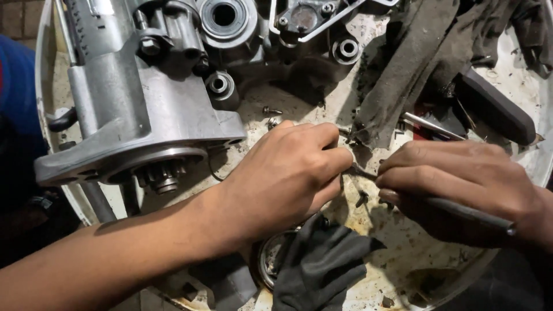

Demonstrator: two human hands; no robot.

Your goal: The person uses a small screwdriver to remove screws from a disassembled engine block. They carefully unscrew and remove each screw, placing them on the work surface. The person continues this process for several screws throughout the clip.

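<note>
My left hand is curled closed over the greasy white tray, its fingertips pinching something small that I cannot make out. My right hand grips a thin dark-handled tool whose metal tip reaches to my left fingertips. A small dark screw lies on the tray just below the tip. Behind my left hand stands a grey metal engine casing with a toothed gear at its lower end.
A dirty dark rag lies at the back right beside a black-handled tool. A dark glove rests at the front over a round metal ring. Loose screws sit near the casing. Blue cloth is at the left edge.
</note>
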